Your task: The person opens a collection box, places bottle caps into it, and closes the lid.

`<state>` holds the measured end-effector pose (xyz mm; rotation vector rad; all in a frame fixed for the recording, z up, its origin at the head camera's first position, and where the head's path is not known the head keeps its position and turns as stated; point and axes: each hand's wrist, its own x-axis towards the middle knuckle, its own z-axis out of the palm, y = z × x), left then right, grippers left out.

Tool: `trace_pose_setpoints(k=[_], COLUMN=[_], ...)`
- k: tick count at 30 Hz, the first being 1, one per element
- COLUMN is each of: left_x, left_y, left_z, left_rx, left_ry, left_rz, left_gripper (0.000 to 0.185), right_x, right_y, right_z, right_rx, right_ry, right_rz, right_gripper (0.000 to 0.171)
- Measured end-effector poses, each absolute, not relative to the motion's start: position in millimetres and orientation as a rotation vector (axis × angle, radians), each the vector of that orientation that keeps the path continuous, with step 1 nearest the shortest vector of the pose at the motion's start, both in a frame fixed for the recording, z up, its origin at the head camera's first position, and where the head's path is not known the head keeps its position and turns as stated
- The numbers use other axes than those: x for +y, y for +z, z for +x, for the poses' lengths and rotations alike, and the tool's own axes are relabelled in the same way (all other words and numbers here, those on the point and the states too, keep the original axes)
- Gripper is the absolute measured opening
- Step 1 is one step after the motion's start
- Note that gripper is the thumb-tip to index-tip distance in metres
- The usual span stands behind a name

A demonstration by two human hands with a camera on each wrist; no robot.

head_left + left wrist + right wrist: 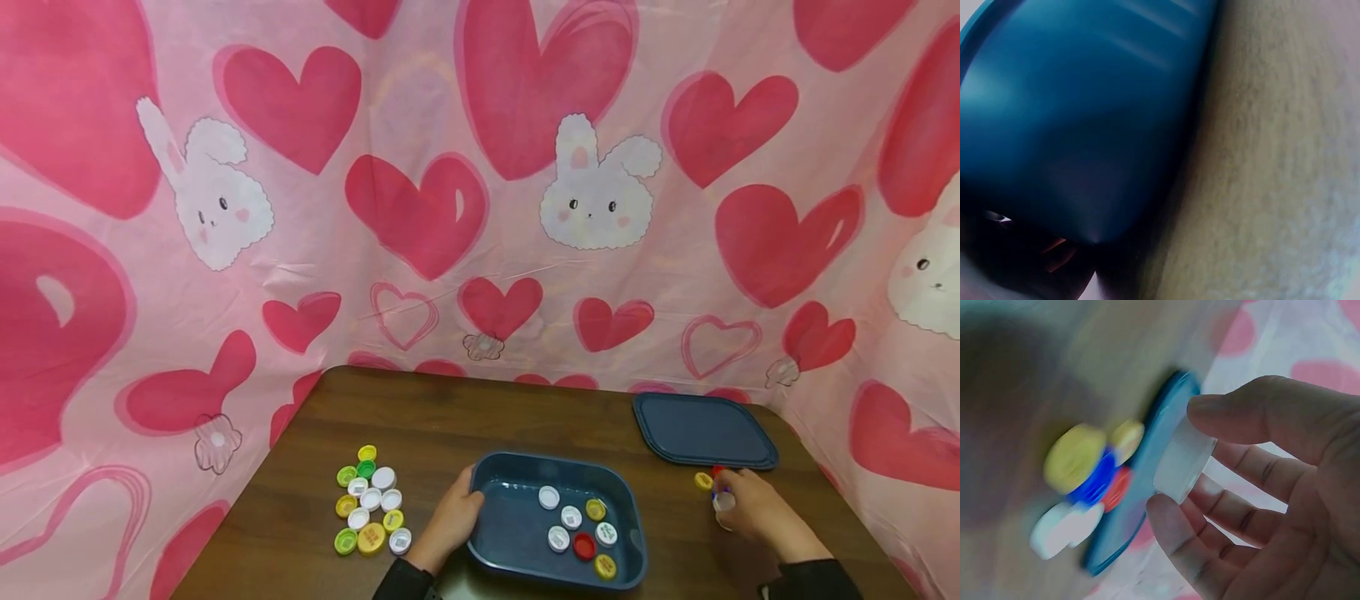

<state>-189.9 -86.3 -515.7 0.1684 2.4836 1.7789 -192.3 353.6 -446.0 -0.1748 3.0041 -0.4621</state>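
Clearly the right hand pinches a white cap between thumb and fingertip, just beside a small cluster of loose caps near the lid. Such a light pinch could let it slip and roll off the table. Meanwhile the left hand grips the blue tub by its rim; seven caps lie inside.

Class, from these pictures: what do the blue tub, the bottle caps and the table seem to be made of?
Blue tub: probably plastic, smooth with a dull sheen and rounded moulded corners. Bottle caps: likely plastic, bright uniform colours. Table: wood or wood-look laminate, with brown grain lines.
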Motion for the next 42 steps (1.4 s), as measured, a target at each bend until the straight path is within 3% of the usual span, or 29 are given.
trace_pose_setpoints(k=[12,25,36,42], left_x=[-86.2,-86.0,-85.4,-86.0], left_y=[-517.6,-517.3,-515.6,-515.7], left_z=[-189.8,-189.1,-190.1,-190.2], left_rx=[2.494,2.506,2.525,2.546], left_ry=[1.799,1.779,1.778,1.769], left_rz=[0.174,0.16,0.191,0.2], left_gripper=[0.052,0.053,0.052,0.053], right_x=[261.0,164.3,125.5,117.1], right_y=[-418.4,-408.9,-420.5,-426.8], right_z=[-215.2,-218.2,-209.3,-209.5], right_rx=[3.068,2.971,2.807,2.753], right_ry=[-0.554,-0.439,-0.398,-0.338], right_rz=[-0.449,-0.553,-0.804,-0.813], right_gripper=[0.025,0.03,0.025,0.026])
